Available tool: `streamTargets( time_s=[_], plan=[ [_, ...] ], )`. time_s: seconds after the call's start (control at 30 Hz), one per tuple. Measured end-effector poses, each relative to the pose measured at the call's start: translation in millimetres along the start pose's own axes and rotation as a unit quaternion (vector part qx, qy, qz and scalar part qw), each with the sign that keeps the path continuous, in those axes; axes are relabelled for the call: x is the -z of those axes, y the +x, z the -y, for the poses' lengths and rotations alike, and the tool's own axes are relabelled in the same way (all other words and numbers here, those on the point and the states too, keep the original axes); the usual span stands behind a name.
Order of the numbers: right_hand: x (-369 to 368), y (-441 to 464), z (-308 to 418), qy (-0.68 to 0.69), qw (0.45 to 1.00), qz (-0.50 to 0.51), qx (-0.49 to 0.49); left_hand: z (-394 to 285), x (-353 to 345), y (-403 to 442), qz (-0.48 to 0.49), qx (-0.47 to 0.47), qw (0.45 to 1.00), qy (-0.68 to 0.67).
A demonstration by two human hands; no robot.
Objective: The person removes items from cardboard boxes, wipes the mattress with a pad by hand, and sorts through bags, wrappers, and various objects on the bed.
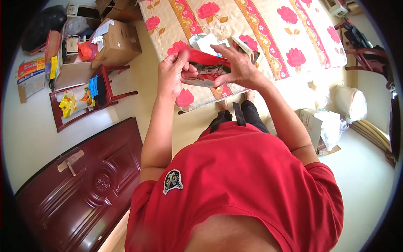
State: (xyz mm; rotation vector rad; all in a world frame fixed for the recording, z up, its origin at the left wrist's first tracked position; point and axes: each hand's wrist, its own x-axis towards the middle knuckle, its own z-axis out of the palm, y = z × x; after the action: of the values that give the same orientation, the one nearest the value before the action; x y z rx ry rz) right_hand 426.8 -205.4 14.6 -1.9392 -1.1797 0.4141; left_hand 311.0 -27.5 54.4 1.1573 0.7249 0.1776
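A red packet [206, 72] with a dark printed picture is held up between my two hands, over the near edge of the table. My left hand [171, 74] is closed on its left end, thumb on top and fingers curled. My right hand [241, 69] grips the right end, with its fingers along the top edge and its thumb at the lower edge. Behind the packet, a small open box [247, 47] and some white wrapping [206, 43] lie on the table, partly hidden by my hands.
The table [268, 25] has a rose-patterned cloth. At left are a cardboard box [121, 42], a dark red chair [54, 110] with bags on it, and a dark red door [100, 185]. At right, a white carton [310, 122] and a plastic-wrapped bundle [350, 103] stand on the floor.
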Motion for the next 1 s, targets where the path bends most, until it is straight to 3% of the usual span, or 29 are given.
streamTargets(
  time_s=[0.03,0.13,0.17,0.2,0.27,0.37,0.43,0.47,0.7,0.8,1.0],
  plan=[
    [0,-3,14,0.063,0.998,-0.021,-0.001,-4,-4,-1,-0.011,-0.002,1.0,0.007],
    [-9,-3,1,0.12,0.982,-0.046,-0.136,-11,-6,-2,0.027,-0.086,0.996,0.027],
    [-8,-5,-2,0.183,0.963,-0.119,-0.16,-14,2,-1,0.035,-0.12,0.992,0.03],
    [0,-6,-8,0.238,0.942,-0.125,-0.202,-13,10,0,-0.027,-0.161,0.986,0.038],
    [21,-12,-7,0.489,0.825,-0.15,-0.24,-5,26,5,-0.146,-0.244,0.957,0.047],
    [38,-27,-28,0.6,0.736,-0.159,-0.271,28,59,12,-0.267,-0.12,0.952,0.089],
    [41,-37,-37,0.628,0.715,-0.155,-0.266,25,58,-1,-0.051,-0.043,0.995,-0.072],
    [40,-39,-37,0.641,0.704,-0.151,-0.265,23,60,-6,0.059,-0.001,0.987,-0.15],
    [39,-51,-20,0.602,0.721,-0.182,-0.292,19,62,-15,0.15,-0.028,0.988,-0.027],
    [33,-56,-33,0.532,0.768,-0.178,-0.31,25,73,-16,0.161,-0.024,0.987,-0.002],
    [28,-53,-27,0.442,0.802,-0.203,-0.345,33,77,-25,0.12,-0.066,0.991,0.002]
  ],
)
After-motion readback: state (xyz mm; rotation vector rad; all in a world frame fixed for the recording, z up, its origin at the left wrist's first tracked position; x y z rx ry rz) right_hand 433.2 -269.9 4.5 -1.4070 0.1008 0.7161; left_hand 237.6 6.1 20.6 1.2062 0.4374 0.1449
